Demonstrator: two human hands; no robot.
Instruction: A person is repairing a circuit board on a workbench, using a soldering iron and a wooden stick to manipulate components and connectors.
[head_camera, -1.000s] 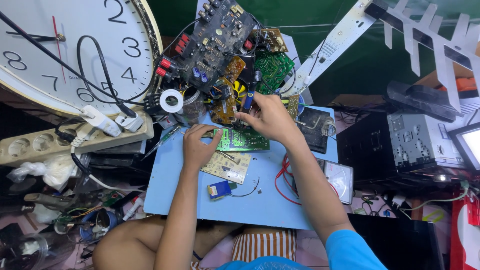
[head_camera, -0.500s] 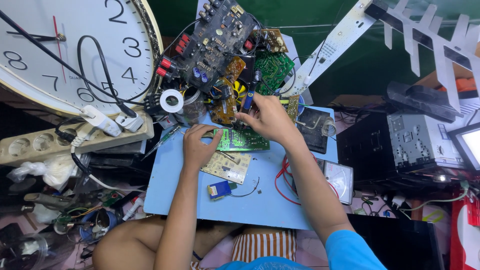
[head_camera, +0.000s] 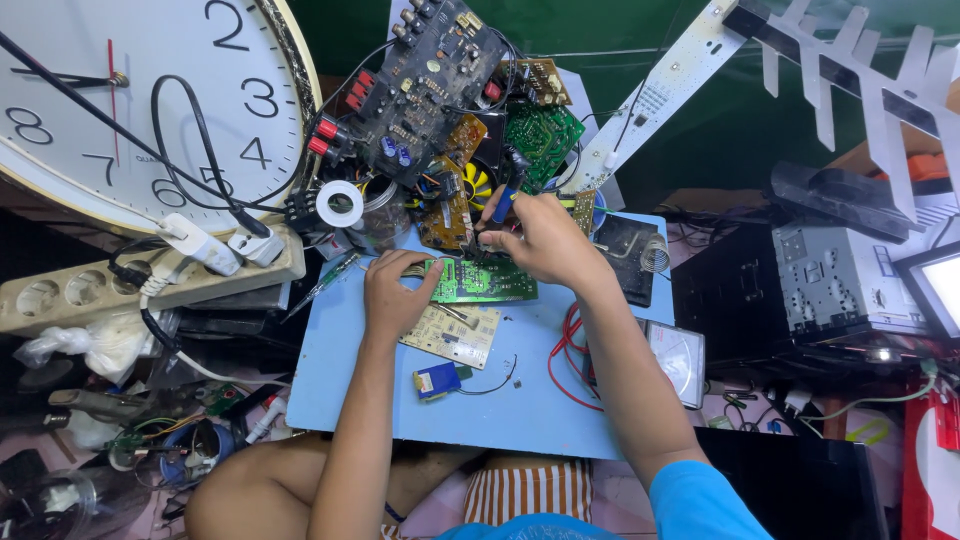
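This is a cramped electronics repair workshop. Bare circuit boards (head_camera: 440, 90) pile just beyond the hands, a power strip (head_camera: 120, 285) and a big wall clock (head_camera: 120, 100) lie to their left, and a dismantled car stereo (head_camera: 835, 280) sits to their right.

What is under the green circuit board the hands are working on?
The green circuit board lies on a light blue board, its lower left edge overlapping a beige circuit board. The left hand covers its left end, so what lies beneath there is hidden.

Single head view, looking steeply down, close over blue work mat (head_camera: 500, 400); no second view.
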